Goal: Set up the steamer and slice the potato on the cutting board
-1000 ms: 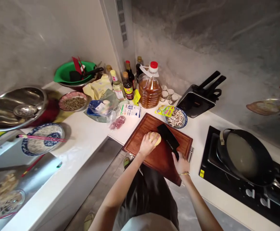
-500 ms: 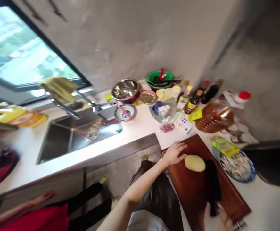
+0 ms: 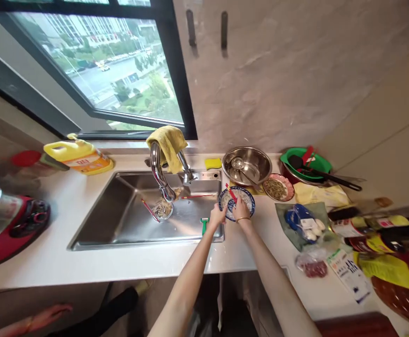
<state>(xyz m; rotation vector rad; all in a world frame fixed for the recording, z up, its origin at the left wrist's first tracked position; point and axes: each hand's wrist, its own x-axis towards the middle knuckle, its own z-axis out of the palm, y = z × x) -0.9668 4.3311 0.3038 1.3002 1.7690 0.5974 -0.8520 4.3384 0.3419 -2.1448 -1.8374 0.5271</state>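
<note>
A blue-and-white bowl stands on the counter at the right edge of the sink. My left hand is closed on the bowl's near-left rim. Inside the bowl area, my right hand closes around red chopsticks, whose patterned ends stick out above the fingers. Part of the bowl is hidden behind both hands. A green peeler lies at the sink's right side, just left of my left hand. Farther left in the sink is a small dish of scraps, beneath the faucet.
Behind the bowl stand a steel basin with a skimmer and a yellow sponge. To the right are a pink dish, bagged meat and several bottles. The cutting board shows at bottom right. Another person's hand is at lower left.
My view has swung left to the sink. My left hand has left the cutting board beside the peeled potato, my right hand has let go of the black knife, and both are now at the bowl.
</note>
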